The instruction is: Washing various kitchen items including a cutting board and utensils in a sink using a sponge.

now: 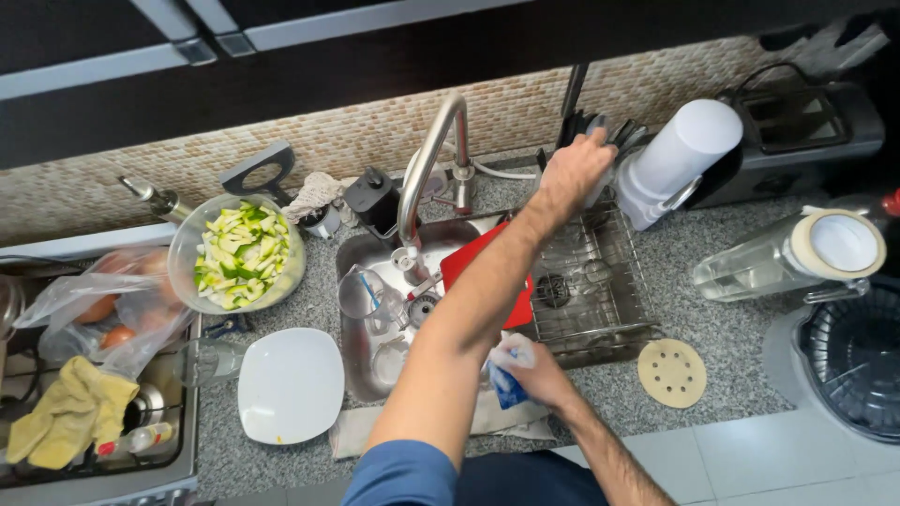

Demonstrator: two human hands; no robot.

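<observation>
Desk: your speckled grey desk (712,309), steel sink (361,361), tiled wall (356,136).
Left grip (579,167): closed on dark utensils (614,131) above the drying rack (600,290).
Right grip (536,370): pinching a blue-white sponge (506,379) at the sink edge.
Hidden: utensil shapes unclear.

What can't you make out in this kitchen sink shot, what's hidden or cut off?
Head view only:
- Left hand: fingertips buried among dark utensils; its grip can't be judged.
- Sink: basin partly covered by the forearm.
- Red cutting board: mostly behind the arm.
- Blue item in the right hand: kind unclear.
</observation>
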